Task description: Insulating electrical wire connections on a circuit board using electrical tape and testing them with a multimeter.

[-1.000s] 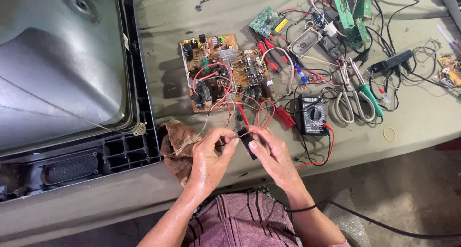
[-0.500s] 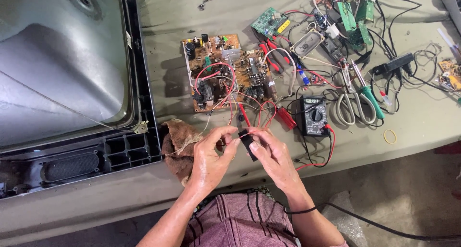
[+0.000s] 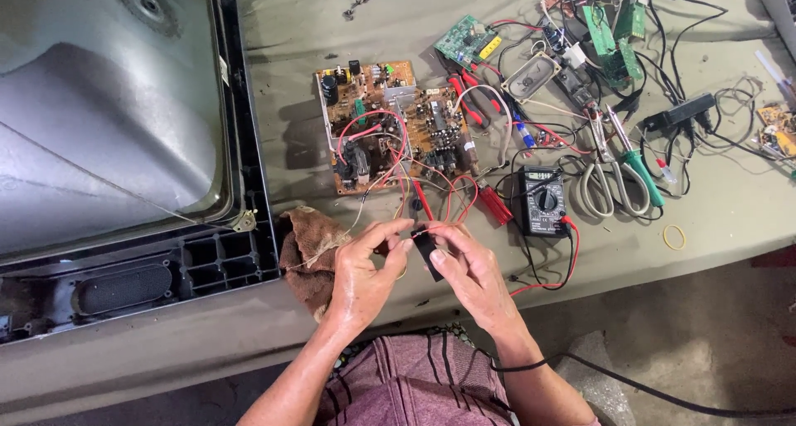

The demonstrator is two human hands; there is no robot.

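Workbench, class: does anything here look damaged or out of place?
Yes. The television lies face-down with its back cover off, tube exposed. Its circuit board sits loose on the table, wires trailing toward both hands.

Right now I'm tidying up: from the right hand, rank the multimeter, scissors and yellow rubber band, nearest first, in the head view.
From the right hand:
1. Multimeter, just above and right.
2. Scissors, past the multimeter.
3. Yellow rubber band, far right.

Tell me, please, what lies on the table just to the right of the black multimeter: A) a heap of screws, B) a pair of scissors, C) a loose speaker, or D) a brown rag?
B: the scissors lie right beside the multimeter, handles toward the table edge.
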